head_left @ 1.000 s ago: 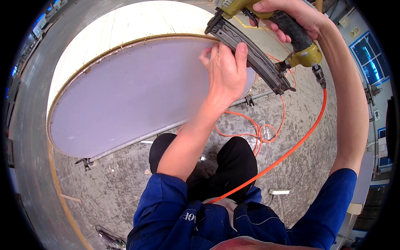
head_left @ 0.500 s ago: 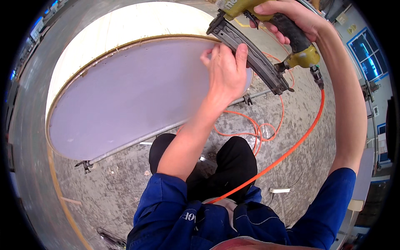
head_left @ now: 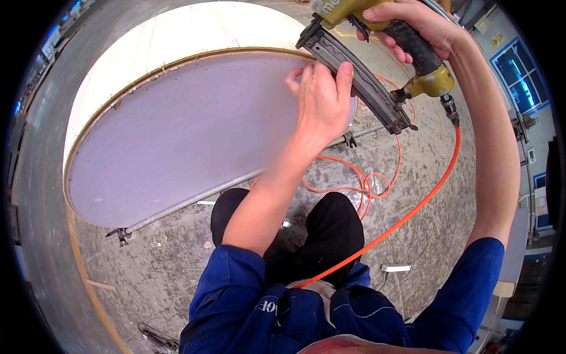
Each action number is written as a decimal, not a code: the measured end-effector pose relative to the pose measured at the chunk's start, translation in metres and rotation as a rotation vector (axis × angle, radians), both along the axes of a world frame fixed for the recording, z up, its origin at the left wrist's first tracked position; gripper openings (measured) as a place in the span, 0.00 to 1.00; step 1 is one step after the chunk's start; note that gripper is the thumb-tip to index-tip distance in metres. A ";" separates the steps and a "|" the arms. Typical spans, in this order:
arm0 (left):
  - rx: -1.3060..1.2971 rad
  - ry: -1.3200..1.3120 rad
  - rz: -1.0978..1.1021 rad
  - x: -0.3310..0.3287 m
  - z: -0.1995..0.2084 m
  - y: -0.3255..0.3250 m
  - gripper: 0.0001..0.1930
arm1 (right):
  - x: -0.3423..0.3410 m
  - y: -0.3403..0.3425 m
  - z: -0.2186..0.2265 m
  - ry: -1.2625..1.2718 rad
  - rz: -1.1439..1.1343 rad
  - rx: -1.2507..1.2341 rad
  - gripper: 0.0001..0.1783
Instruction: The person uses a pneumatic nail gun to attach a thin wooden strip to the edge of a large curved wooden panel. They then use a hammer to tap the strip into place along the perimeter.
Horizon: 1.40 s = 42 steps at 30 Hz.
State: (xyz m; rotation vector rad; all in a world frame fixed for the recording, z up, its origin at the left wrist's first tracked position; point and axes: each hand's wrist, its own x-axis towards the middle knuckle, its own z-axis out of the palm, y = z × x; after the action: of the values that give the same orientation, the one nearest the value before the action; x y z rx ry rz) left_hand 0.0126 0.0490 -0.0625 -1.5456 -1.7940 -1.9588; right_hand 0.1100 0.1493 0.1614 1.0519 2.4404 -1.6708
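Observation:
My right hand (head_left: pixel 413 26) grips the dark handle of a yellow-green pneumatic nail gun (head_left: pixel 433 79), one finger near its trigger. Its long black magazine slants down to the right, and the nose lies at the upper right rim of a large rounded piece. That piece has a grey-lilac flat panel (head_left: pixel 188 130) bordered by a thin brown edge, with a pale curved wooden side (head_left: pixel 194 26) beyond. My left hand (head_left: pixel 321 103) is at the panel's upper right edge, fingers bent and thumb raised beside the magazine. Its fingertips are partly hidden, so what they grip cannot be made out.
An orange air hose (head_left: pixel 413 218) runs from the gun past my lap, and a thinner orange hose (head_left: pixel 368 183) lies coiled on the stained floor. A metal clamp bar (head_left: pixel 194 205) runs along the panel's lower edge. A white block (head_left: pixel 395 268) lies on the right.
The view has shifted very slightly. Both hands and the nail gun hold nearly the same position at the panel's edge.

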 end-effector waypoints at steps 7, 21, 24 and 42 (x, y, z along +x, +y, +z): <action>0.017 0.007 -0.008 0.004 -0.001 0.004 0.22 | 0.006 0.006 -0.005 0.022 -0.034 -0.018 0.17; -0.014 -0.007 -0.048 0.005 0.001 0.003 0.21 | 0.011 0.006 -0.008 0.017 -0.108 0.025 0.19; -0.036 -0.016 -0.098 0.008 0.006 -0.001 0.21 | 0.027 0.010 -0.024 0.068 0.001 0.261 0.28; -0.272 -0.143 -0.437 0.036 0.029 -0.038 0.23 | 0.125 -0.037 -0.116 0.925 -0.375 -0.273 0.25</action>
State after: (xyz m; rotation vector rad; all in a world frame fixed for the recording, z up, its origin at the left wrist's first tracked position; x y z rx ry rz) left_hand 0.0482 0.0112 -0.0332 -2.0861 -1.9822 -2.1158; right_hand 0.2349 0.1124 0.0454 0.8384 2.3505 -3.0648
